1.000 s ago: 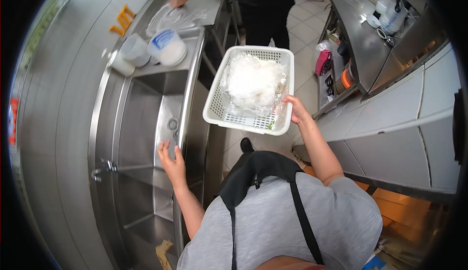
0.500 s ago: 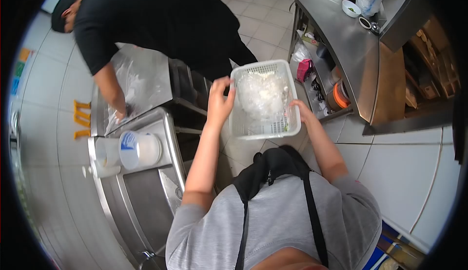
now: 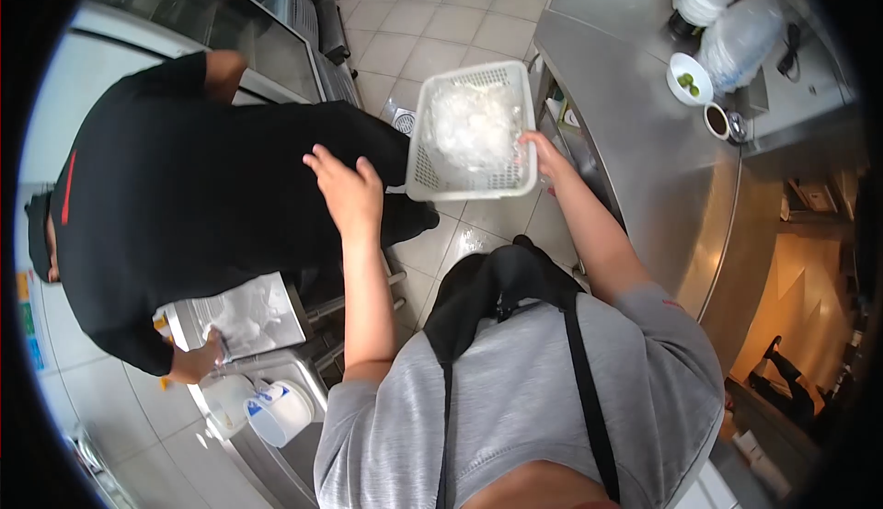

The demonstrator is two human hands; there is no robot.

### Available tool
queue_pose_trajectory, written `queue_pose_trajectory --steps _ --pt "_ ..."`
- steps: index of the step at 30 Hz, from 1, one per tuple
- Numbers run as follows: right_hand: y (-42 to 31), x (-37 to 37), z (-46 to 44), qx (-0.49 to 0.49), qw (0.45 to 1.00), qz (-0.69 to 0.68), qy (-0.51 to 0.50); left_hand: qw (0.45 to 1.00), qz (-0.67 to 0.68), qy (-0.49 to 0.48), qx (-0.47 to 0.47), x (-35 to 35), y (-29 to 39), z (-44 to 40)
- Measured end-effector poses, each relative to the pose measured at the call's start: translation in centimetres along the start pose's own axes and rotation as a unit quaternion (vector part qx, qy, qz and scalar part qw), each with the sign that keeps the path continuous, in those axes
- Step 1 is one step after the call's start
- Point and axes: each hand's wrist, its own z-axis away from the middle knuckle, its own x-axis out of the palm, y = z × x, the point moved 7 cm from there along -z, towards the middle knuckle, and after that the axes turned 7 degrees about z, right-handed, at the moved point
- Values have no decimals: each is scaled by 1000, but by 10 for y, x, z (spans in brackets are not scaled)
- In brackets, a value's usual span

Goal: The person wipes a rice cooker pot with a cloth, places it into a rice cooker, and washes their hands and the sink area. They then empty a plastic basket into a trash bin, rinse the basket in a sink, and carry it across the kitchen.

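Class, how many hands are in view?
3: left hand, raised near the basket; right hand, on its rim; co-worker's hand, at the counter. The co-worker's other hand is hidden.

Pale tiled floor [image 3: 428, 31] beside a steel counter [image 3: 635, 132]; glass-fronted cabinet [image 3: 225, 26], white tiled wall [image 3: 97, 403] lower left.

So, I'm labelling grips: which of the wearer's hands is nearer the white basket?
Right. The right hand grips the basket at its right edge; the left hand is apart, to its left.

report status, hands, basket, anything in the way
Right hand gripping white basket by its right side; left hand open, empty. Plastic-covered white contents inside basket. Co-worker bent over at left, possible obstruction.
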Motion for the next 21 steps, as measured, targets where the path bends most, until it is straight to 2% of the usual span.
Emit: queue_pose_trajectory --steps 1,4,6,10,12,13,14,15,16,18,21 --pt "-18 4 -28 4 1000 -3 -1 1000 -10 -3 18 2 0 -7" --pt "-62 29 -95 11 1000 -27 6 997 -40 -26 -60 0 -1 -31" --pt "-100 33 -152 2 999 -38 8 978 -2 -93 -188 0 -3 -45" --pt "-136 37 -267 13 998 -66 4 932 -63 -202 -293 -8 4 -90" --pt "-178 35 -318 -19 995 -101 2 882 79 -287 -365 -5 17 -123" --pt "-204 34 -329 -49 992 -112 10 882 128 -288 -350 2 18 -140" --pt "-223 25 -346 -40 992 -121 16 876 174 -297 -338 11 20 -156" --pt "-237 14 -358 -25 991 -128 24 876 230 -263 -333 21 25 -179" --pt "-251 11 -373 -11 991 -133 31 896 228 -229 -306 31 24 -207" --pt "-294 -1 -403 -44 986 -153 51 938 94 -205 -262 58 18 -263" --pt "-345 -46 -457 -82 977 -186 66 941 63 -236 -234 125 14 -336"
